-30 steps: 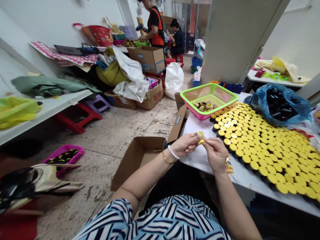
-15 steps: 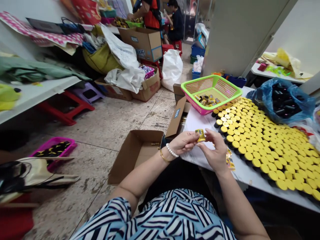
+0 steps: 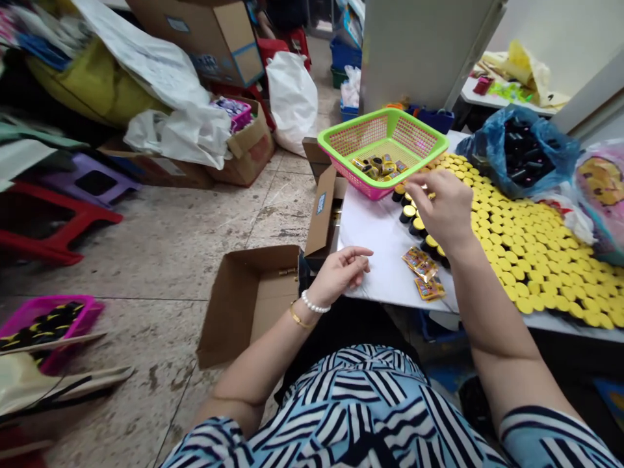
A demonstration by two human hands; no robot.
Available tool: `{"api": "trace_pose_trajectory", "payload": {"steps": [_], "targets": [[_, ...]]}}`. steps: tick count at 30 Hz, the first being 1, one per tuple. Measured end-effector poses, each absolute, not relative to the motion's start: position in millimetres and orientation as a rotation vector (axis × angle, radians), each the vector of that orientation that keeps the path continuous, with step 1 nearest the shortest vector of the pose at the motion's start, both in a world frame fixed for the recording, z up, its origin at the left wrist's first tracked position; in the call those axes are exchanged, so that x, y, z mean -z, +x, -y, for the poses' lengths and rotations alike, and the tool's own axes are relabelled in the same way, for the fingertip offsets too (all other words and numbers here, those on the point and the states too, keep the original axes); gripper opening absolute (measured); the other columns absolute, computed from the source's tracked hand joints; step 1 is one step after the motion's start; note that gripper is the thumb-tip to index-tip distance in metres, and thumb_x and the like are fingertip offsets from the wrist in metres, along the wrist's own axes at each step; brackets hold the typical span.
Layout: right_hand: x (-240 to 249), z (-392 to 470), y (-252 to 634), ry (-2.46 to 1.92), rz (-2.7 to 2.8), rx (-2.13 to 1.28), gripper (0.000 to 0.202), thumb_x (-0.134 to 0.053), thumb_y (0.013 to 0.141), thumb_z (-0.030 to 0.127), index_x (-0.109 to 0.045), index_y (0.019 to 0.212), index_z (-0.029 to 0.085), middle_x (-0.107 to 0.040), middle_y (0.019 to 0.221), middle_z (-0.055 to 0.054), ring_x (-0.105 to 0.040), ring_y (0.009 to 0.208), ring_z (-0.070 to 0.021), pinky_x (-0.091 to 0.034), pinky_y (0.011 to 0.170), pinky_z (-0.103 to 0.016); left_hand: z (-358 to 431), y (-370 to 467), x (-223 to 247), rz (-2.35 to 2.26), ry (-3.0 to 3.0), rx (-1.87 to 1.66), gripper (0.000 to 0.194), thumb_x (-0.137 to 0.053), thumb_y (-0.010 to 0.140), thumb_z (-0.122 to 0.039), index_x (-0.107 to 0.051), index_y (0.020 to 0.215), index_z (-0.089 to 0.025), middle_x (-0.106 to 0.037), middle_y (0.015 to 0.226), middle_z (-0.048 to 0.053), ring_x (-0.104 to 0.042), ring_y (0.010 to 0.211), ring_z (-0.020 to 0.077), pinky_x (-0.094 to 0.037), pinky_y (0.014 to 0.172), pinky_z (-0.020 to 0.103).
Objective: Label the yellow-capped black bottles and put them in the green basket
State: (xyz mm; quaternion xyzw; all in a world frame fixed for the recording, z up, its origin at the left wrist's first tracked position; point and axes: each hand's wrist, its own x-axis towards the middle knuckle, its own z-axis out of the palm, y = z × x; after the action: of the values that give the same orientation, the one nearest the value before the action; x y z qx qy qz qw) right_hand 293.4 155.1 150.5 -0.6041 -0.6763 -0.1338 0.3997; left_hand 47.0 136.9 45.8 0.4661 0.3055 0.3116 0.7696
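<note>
My right hand (image 3: 442,205) hovers at the near-left part of the yellow-topped cylinders (image 3: 526,250), close to the basket's right corner. Its thumb and fingers are closed together, and what they pinch is hidden. My left hand (image 3: 344,276) is over the table's left edge with loosely bent fingers apart and nothing visible in them. Between the hands and the cylinders lie several yellow-orange printed packets (image 3: 424,273). Behind them stands a green and pink basket (image 3: 336,146) with small yellow-and-black wrapped pieces (image 3: 383,167) inside.
On the floor left of the table stands an open cardboard box (image 3: 229,305), with another flapped box (image 3: 320,208) against the table edge. A blue plastic bag (image 3: 487,153) of black items sits behind the cylinders. A white sack (image 3: 292,97) and stools are farther back.
The hands, together on a small yellow wrapped piece before, have separated. My right hand has moved up and right to the cylinders; my left has let go. The view has turned downward and right.
</note>
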Motion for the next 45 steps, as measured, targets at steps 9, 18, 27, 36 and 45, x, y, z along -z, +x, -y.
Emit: {"api": "trace_pose_trajectory", "payload": {"steps": [9,18,27,36,45], "targets": [[-51.0,-33.9,299.7,-2.353,1.651,0.100,0.021,-0.065,0.096,0.035,-0.082,0.104,0.025,-0.078,0.089,-0.005,-0.068,0.075,-0.0193,-0.040,0.063,-0.031,-132.4,80.4,-56.0,-0.748,1.333,-0.574,0.038,-0.077,0.081,-0.044,-0.075,0.100,-0.011,-0.068,0.076,0.003,-0.051,0.053,0.0068,-0.041,0.049,0.019],[-63.5,-36.1,271.8,-1.768,1.716,0.159,0.019,-0.063,0.099,0.032,-0.080,0.104,0.024,-0.077,0.087,-0.006,-0.071,0.085,-0.0199,-0.052,0.081,-0.031,-131.7,90.1,-58.5,-0.804,1.197,-0.703,0.048,-0.081,0.077,-0.053,-0.074,0.100,-0.012,-0.069,0.082,0.005,-0.054,0.060,0.0088,-0.037,0.048,0.018],[-58.9,-60.7,224.0,-1.516,1.121,-0.602,0.033,-0.063,0.096,0.051,-0.066,0.105,0.019,-0.067,0.081,-0.001,-0.061,0.065,-0.0142,-0.049,0.061,-0.027,-137.4,70.7,-52.6,-0.896,1.324,-0.881,0.032,-0.078,0.082,-0.045,-0.076,0.080,-0.013,-0.062,0.060,-0.001,-0.049,0.051,0.0089,-0.038,0.051,0.022],[-54.8,-68.0,216.9,-1.749,1.483,-0.268,0.046,-0.050,0.105,0.042,-0.046,0.064,0.021,-0.045,0.058,0.005,-0.042,0.057,-0.0118,-0.029,0.060,-0.029,-139.7,66.9,-41.2,-0.975,1.611,-1.043,0.018,-0.074,0.086,-0.032,-0.081,0.092,-0.016,-0.072,0.077,0.005,-0.061,0.068,0.0147,-0.047,0.066,0.026],[-75.5,-49.1,233.0,-1.910,1.442,0.149,0.037,-0.055,0.101,0.052,-0.069,0.103,0.018,-0.068,0.095,-0.009,-0.060,0.078,-0.0188,-0.043,0.072,-0.031,-139.7,70.9,-49.1,-0.924,1.674,-1.048,0.017,-0.067,0.091,-0.028,-0.072,0.081,-0.016,-0.072,0.079,0.004,-0.062,0.072,0.0152,-0.047,0.069,0.027]]}}
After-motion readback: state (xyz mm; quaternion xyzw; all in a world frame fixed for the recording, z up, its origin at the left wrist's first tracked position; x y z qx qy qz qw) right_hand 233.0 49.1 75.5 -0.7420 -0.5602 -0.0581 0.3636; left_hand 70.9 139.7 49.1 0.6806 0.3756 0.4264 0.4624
